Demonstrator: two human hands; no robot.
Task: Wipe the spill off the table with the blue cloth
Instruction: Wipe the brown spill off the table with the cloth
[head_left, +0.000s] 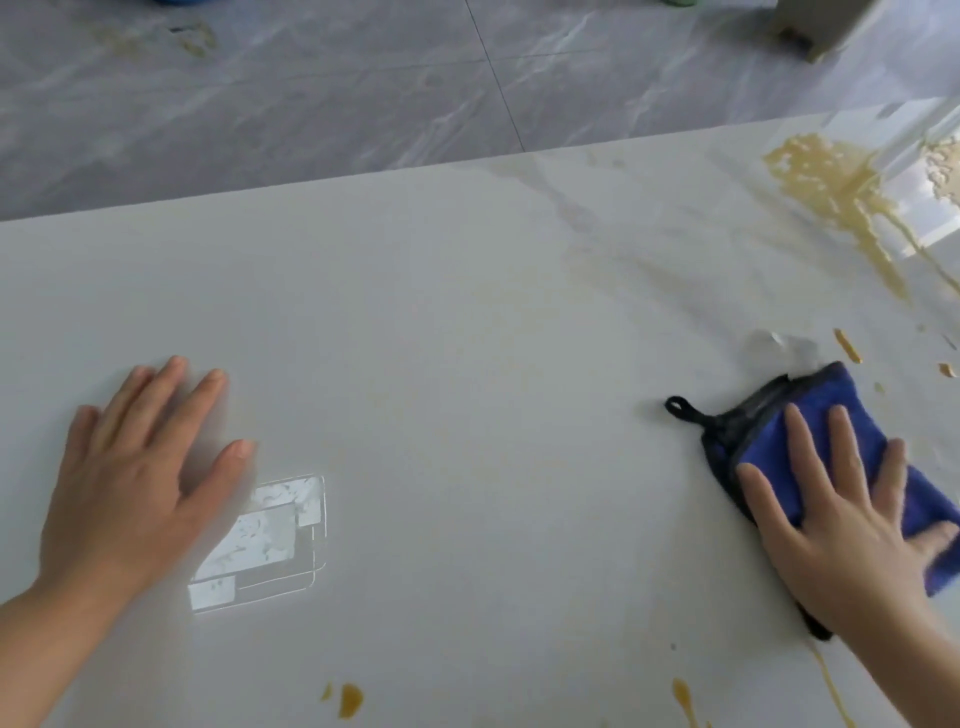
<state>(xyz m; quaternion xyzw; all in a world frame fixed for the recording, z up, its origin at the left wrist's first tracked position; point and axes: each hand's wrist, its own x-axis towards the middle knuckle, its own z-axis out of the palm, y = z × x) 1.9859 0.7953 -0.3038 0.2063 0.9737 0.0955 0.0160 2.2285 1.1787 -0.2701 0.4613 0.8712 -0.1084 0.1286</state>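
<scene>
The blue cloth (810, 415), edged in black with a small hanging loop, lies flat on the white table (441, 338) at the right. My right hand (841, 514) presses down on it with straight, spread fingers. A large yellowish spill (831, 192) spreads over the table's far right corner, beyond the cloth. Smaller orange drops (349, 699) sit near the front edge, and a few specks (847, 345) lie just past the cloth. My left hand (135, 467) rests flat on the table at the left, fingers straight, holding nothing.
A pale rectangular reflection (270, 535) shows on the tabletop beside my left hand. Beyond the table's far edge is a grey marble-tiled floor (311, 93) with a yellowish stain (197, 39). A furniture leg (815, 31) stands at the top right.
</scene>
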